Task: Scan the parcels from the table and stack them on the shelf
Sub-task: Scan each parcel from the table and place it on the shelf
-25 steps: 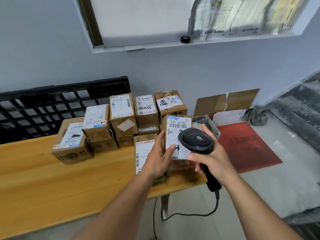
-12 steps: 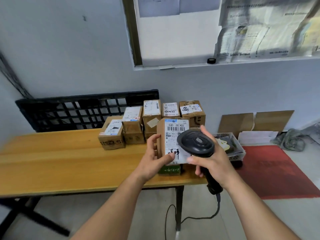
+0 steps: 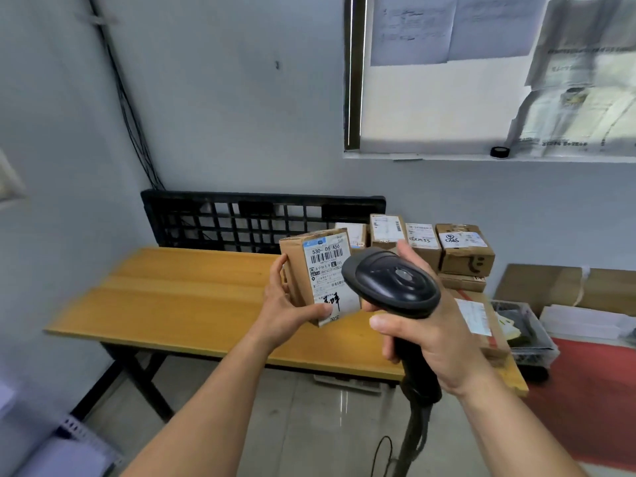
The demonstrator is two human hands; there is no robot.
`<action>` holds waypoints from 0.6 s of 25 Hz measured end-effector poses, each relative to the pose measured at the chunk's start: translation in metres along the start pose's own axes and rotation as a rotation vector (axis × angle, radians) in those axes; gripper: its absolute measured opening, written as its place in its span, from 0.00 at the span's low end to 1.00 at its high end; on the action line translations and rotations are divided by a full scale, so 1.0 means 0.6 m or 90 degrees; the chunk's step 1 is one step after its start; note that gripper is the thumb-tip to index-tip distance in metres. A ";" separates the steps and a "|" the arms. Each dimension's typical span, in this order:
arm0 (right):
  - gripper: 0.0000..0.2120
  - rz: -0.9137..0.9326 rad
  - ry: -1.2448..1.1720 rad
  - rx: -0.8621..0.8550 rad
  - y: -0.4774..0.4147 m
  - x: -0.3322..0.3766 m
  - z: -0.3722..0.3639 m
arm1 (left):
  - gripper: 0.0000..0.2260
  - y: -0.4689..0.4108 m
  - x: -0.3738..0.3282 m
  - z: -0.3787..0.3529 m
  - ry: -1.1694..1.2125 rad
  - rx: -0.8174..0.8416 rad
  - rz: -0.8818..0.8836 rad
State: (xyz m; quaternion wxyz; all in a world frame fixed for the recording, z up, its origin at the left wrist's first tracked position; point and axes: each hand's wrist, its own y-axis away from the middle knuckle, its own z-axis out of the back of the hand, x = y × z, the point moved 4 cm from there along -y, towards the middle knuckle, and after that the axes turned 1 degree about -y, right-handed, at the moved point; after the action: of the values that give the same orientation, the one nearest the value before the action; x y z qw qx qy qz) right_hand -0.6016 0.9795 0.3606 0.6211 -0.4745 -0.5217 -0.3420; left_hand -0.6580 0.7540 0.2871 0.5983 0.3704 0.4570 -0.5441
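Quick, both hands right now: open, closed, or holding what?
Left hand: holding the parcel.
Right hand: gripping the scanner.

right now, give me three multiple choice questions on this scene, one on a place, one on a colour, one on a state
1. Where is the black handheld barcode scanner?
A. lying on the floor
B. gripped in the right hand
C. hanging on the wall

2. What colour is the floor mat at the right?
A. blue
B. green
C. red

3. What state is the brown cardboard parcel with the white label in?
A. held up by the left hand
B. dropped on the floor
C. torn open

Answers:
1 B, the right hand's fingers wrap round the scanner's handle.
2 C, the mat beside the table is plainly red.
3 A, the left hand's thumb and fingers grip the parcel, with the label facing the scanner.
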 end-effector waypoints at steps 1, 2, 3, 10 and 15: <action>0.51 0.001 -0.011 0.013 -0.003 0.004 -0.026 | 0.54 0.003 0.007 0.027 -0.009 -0.015 0.003; 0.50 0.000 -0.017 0.020 -0.006 0.005 -0.051 | 0.54 0.006 0.015 0.052 -0.015 -0.024 0.005; 0.50 -0.004 -0.020 0.021 -0.010 0.005 -0.070 | 0.54 0.009 0.023 0.074 -0.019 -0.028 0.012; 0.49 -0.022 0.002 0.047 -0.021 -0.002 -0.211 | 0.56 0.029 0.071 0.218 -0.036 -0.055 0.037; 0.50 -0.032 0.014 0.058 -0.028 -0.016 -0.281 | 0.55 0.037 0.093 0.285 -0.044 -0.071 0.042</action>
State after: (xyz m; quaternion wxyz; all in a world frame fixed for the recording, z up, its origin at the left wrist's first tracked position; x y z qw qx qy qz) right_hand -0.5647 0.8140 0.3542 0.6389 -0.4289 -0.5416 -0.3383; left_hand -0.6120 0.5788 0.2856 0.6508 0.3326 0.4533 -0.5102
